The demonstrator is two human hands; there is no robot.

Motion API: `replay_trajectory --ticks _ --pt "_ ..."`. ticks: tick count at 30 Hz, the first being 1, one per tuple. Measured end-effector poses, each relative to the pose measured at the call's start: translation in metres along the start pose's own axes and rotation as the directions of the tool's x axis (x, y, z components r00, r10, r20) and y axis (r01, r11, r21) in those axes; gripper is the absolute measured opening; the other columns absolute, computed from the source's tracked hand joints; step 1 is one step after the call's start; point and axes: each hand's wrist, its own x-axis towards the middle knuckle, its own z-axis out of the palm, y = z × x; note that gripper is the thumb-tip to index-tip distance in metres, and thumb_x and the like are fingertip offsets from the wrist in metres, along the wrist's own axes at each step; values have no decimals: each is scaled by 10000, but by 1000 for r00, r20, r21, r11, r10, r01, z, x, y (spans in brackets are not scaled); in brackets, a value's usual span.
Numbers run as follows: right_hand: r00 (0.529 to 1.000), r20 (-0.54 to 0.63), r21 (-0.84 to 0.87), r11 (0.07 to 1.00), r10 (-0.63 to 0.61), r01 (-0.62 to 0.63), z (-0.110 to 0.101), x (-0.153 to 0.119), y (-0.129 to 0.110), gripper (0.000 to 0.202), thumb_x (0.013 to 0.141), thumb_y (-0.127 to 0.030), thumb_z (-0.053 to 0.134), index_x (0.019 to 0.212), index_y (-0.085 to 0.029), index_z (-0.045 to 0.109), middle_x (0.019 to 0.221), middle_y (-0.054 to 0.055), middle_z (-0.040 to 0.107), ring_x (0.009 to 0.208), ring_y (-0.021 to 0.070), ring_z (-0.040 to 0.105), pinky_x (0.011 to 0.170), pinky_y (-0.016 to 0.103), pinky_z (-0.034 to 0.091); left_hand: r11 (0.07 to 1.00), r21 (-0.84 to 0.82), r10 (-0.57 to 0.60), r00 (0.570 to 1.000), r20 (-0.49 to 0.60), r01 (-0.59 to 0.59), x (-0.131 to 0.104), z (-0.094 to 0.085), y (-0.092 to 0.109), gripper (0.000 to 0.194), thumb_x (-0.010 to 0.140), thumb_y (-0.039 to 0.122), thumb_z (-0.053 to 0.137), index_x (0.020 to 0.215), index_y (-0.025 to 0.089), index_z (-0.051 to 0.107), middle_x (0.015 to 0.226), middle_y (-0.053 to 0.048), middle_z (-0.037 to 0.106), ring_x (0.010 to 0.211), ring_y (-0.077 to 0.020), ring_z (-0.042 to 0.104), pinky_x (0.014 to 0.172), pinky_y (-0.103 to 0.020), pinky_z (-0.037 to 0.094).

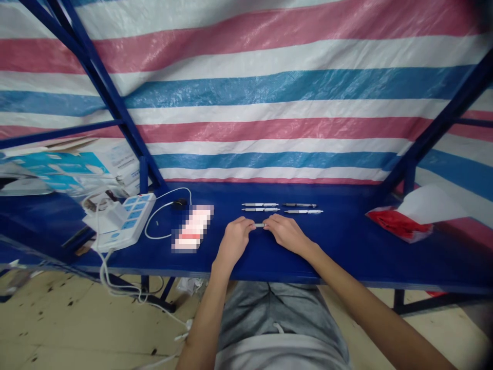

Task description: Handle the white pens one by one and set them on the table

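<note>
Pen (259, 225) | between both grips | left hand (234, 240) | right hand (287, 234)

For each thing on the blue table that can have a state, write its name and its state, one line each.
Pen: held level between both hands.
Left hand: shut on pen.
Right hand: shut on pen.
Four pens: lying flat in two rows, untouched.
Power strip: flat, white cable attached.
Red and white bag: crumpled, lying loose.
</note>
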Motion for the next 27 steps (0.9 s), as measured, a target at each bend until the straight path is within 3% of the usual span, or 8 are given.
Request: replay_trajectory --ticks 7,14,18,21,27 --pt "999 -35 -12 1000 -28 27 -2 0 1 203 1055 -179 478 1034 -168 680 885 72 680 849 203 624 719 289 475 1000 0 31 999 15 -31 0 0 0 258 1019 170 484 956 173 734 880 -55 685 831 -183 658 787 -287 473" --pt "997 -58 23 998 -53 54 -4 0 4 197 1050 -187 486 1049 -149 679 887 94 668 846 226 624 747 324 504 1000 19 -7 999 50 6 -1 -3 5 369 1053 246 406 783 185 649 732 -20 624 710 -168 603 716 -284 440" --pt "999 -47 63 998 -11 14 -3 -1 7 185 1046 -180 491 1072 -163 674 934 94 682 895 227 642 787 326 515 998 -55 -9 1000 -9 8 0 0 3 207 1027 312 510 999 203 684 939 -42 707 841 -183 662 803 -290 486" --pt "999 -29 92 995 42 -40 -5 -2 8 167 1044 -190 506 1073 -167 668 973 91 691 937 227 654 822 325 520 994 -109 -18 1000 -9 17 -1 1 3 180 971 255 608 1145 225 643 1045 -34 713 883 -180 676 830 -280 500" --pt "999 12 127 991 40 -42 -7 -1 6 174 1042 -187 513 1116 -161 669 1018 102 698 964 235 662 850 344 529 1000 7 -16 1000 15 16 -3 -2 9 134 1014 223 520 994 236 652 923 -6 706 838 -173 660 773 -261 453"
